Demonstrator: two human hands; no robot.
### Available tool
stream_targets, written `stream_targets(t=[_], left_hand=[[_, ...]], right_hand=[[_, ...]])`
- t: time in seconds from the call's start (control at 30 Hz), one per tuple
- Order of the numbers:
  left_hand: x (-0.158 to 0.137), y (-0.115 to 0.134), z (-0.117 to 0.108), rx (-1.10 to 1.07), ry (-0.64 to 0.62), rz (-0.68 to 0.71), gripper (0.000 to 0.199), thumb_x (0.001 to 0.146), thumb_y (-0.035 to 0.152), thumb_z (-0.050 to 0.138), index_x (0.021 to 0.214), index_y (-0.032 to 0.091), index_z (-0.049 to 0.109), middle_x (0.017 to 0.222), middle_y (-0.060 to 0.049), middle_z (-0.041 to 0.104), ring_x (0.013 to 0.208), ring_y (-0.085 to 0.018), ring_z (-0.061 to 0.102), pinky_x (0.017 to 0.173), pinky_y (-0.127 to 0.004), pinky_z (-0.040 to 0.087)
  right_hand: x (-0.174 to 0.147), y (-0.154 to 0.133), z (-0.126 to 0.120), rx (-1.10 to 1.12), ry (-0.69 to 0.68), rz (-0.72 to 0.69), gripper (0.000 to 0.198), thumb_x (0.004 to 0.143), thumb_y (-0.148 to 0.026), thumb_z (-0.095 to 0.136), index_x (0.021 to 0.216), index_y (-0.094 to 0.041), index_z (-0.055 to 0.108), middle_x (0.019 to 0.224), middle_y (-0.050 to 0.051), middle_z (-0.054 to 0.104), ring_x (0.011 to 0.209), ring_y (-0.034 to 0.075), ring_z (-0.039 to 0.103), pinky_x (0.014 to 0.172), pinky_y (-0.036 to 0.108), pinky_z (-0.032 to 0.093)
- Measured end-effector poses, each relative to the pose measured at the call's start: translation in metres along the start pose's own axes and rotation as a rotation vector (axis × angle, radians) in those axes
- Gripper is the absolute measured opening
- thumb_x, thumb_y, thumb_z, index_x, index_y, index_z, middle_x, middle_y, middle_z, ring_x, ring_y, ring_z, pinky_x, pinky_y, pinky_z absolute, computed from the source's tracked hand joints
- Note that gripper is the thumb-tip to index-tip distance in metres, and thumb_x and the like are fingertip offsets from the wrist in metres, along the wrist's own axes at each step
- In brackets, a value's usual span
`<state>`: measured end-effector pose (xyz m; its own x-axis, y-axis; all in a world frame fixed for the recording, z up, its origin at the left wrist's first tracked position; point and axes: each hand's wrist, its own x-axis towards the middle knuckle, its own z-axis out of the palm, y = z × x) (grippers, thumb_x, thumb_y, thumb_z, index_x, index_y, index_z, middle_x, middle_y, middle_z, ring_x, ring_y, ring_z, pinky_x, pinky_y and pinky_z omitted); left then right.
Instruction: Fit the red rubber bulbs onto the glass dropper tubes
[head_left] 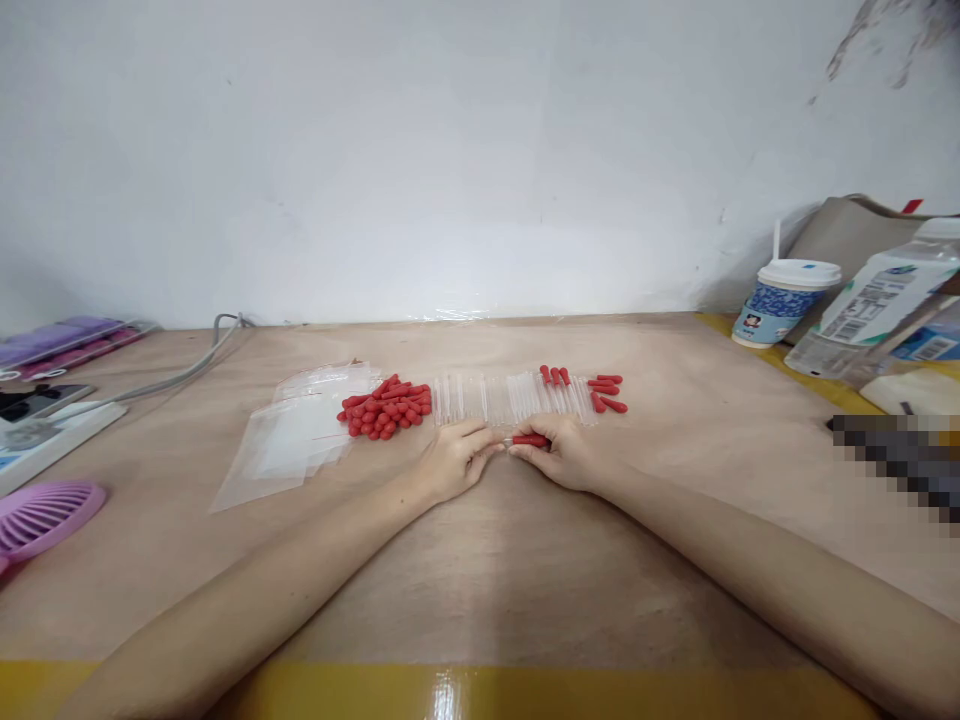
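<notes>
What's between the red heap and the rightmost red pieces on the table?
In the head view, a row of thin clear tubes lies between the red heap and the rightmost red pieces. Three more red pieces sit at the row's far edge.

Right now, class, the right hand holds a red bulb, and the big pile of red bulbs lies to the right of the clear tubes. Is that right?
Not quite: the big pile of red bulbs lies to the left of the clear tubes, as the head view shows. The right hand does hold a red bulb.
</notes>
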<state>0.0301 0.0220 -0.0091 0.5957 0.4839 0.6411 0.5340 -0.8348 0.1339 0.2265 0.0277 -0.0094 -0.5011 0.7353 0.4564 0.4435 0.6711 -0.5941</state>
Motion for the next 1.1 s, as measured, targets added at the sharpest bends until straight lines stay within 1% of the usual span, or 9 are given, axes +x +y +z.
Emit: stream_targets(t=[0.17,0.3,0.4,0.47,0.63,0.8,1.1], left_hand=[[0.000,0.000,-0.001,-0.001,0.001,0.005,0.022,0.088,0.024,0.043,0.089,0.013,0.063,0.070,-0.005,0.059,0.058,-0.012,0.053,0.054,-0.022,0.044],[0.002,0.000,-0.002,-0.025,-0.007,-0.004,0.020,0.088,0.025,0.046,0.092,0.014,0.062,0.076,-0.005,0.063,0.064,-0.012,0.057,0.060,-0.023,0.047],[0.003,0.001,-0.003,-0.045,-0.004,-0.012,0.019,0.087,0.024,0.048,0.095,0.015,0.062,0.080,-0.006,0.064,0.070,-0.013,0.059,0.064,-0.025,0.049],[0.002,0.001,-0.003,-0.053,-0.002,-0.019,0.019,0.086,0.023,0.048,0.097,0.014,0.062,0.081,-0.006,0.065,0.071,-0.014,0.060,0.065,-0.025,0.049],[0.001,0.001,-0.005,-0.061,-0.003,-0.050,0.021,0.087,0.025,0.047,0.096,0.015,0.063,0.074,-0.004,0.064,0.065,-0.012,0.058,0.061,-0.023,0.047],[0.001,0.005,-0.005,-0.080,-0.020,-0.077,0.023,0.088,0.026,0.044,0.091,0.014,0.064,0.068,-0.004,0.061,0.059,-0.011,0.054,0.055,-0.022,0.044],[0.001,0.006,-0.003,-0.085,-0.009,-0.078,0.020,0.087,0.023,0.045,0.086,0.013,0.063,0.066,-0.004,0.059,0.057,-0.011,0.051,0.054,-0.022,0.042]], right_hand=[[0.000,-0.002,-0.001,0.035,0.000,0.030,0.009,0.078,-0.027,0.057,0.077,-0.018,0.061,0.071,0.001,0.064,0.063,0.012,0.057,0.058,0.024,0.044],[-0.003,0.002,-0.007,0.047,-0.011,0.021,0.011,0.076,-0.027,0.059,0.084,-0.019,0.062,0.079,0.002,0.065,0.070,0.014,0.058,0.063,0.026,0.046],[-0.007,0.006,-0.011,0.071,0.004,0.012,0.013,0.077,-0.028,0.059,0.085,-0.019,0.063,0.080,0.003,0.065,0.071,0.014,0.058,0.063,0.026,0.046],[-0.009,0.008,-0.013,0.111,0.009,0.031,0.015,0.077,-0.028,0.059,0.087,-0.018,0.063,0.081,0.004,0.066,0.071,0.015,0.059,0.063,0.026,0.047],[-0.011,0.012,-0.012,0.190,0.012,0.086,0.018,0.076,-0.030,0.059,0.090,-0.019,0.064,0.083,0.004,0.067,0.072,0.015,0.061,0.063,0.027,0.049],[-0.010,0.015,-0.010,0.220,0.003,0.093,0.018,0.075,-0.031,0.060,0.089,-0.020,0.067,0.083,0.003,0.069,0.072,0.015,0.062,0.064,0.027,0.050],[-0.008,0.014,-0.007,0.233,-0.012,0.095,0.018,0.074,-0.029,0.061,0.088,-0.020,0.068,0.077,0.002,0.068,0.067,0.014,0.061,0.060,0.024,0.049]])
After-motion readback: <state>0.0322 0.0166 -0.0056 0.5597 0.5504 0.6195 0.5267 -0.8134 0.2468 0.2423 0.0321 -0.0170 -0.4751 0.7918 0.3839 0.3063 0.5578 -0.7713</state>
